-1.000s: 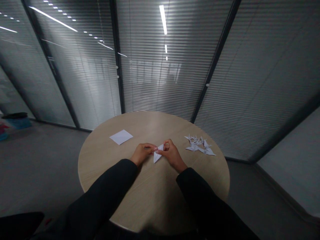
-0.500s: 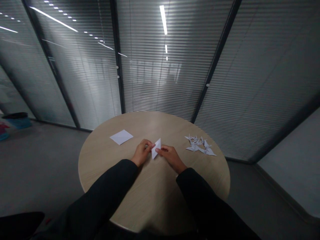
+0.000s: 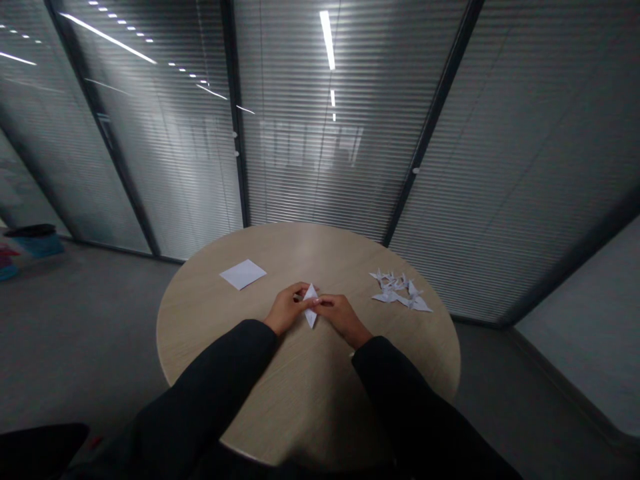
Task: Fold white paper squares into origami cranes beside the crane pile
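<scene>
Between my hands is a small piece of white folded paper (image 3: pixel 311 319), a narrow diamond with one point away from me and one toward me. My left hand (image 3: pixel 287 308) pinches it from the left, its thumb lying across the middle. From the right, my right hand (image 3: pixel 343 315) grips the same paper with thumb and finger, and the fingertips of both hands meet over its centre. The fingers cover the middle of the diamond, so the folds there are hidden.
On the round wooden table (image 3: pixel 200 333), a stack or sheet of white paper (image 3: pixel 243 274) lies at the left. Several folded paper cranes (image 3: pixel 395 291) are heaped at the right. Glass partitions with blinds (image 3: pixel 320 167) stand behind the table. A blue bin (image 3: pixel 40 243) is on the floor far left.
The folded paper has turned from a slant to nearly straight and come slightly toward me. My left thumb has moved across its middle, and the two hands' fingertips have drawn together.
</scene>
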### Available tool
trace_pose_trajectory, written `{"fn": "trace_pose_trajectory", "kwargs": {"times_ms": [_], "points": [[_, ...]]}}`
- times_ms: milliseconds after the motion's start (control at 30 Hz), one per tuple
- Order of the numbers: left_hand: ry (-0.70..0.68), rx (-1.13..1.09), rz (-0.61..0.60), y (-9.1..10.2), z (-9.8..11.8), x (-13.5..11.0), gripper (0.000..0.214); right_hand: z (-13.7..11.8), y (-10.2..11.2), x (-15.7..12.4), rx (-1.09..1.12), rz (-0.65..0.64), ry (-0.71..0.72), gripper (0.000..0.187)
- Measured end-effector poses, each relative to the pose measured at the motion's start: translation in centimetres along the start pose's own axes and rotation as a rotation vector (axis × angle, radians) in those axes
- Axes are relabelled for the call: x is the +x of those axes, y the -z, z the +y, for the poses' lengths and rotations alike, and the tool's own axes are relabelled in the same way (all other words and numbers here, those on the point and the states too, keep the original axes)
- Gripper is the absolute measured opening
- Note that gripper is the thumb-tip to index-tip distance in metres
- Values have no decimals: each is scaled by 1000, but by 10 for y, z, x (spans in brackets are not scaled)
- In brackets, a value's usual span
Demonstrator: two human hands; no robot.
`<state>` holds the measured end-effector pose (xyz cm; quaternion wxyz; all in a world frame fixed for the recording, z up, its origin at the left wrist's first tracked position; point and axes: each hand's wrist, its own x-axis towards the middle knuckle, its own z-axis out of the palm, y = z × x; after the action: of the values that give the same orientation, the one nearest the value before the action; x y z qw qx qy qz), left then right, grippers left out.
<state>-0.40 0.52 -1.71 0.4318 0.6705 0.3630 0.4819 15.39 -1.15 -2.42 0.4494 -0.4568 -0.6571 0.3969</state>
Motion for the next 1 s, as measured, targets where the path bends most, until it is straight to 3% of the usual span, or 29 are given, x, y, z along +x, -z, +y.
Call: {"fn": "trace_pose_trajectory", "kwargs": {"times_ms": [267,767,1000], "points": [[61,-89,66,1,-1,2,40,3,-3,1,-149,-2,33,26],[105,-151,145,0,4,1,42,8,-3,2,-160,-36,17,34],[126,-166,172,0,4,-1,49,-6,-2,-3,-30,-161,-50,34]]}}
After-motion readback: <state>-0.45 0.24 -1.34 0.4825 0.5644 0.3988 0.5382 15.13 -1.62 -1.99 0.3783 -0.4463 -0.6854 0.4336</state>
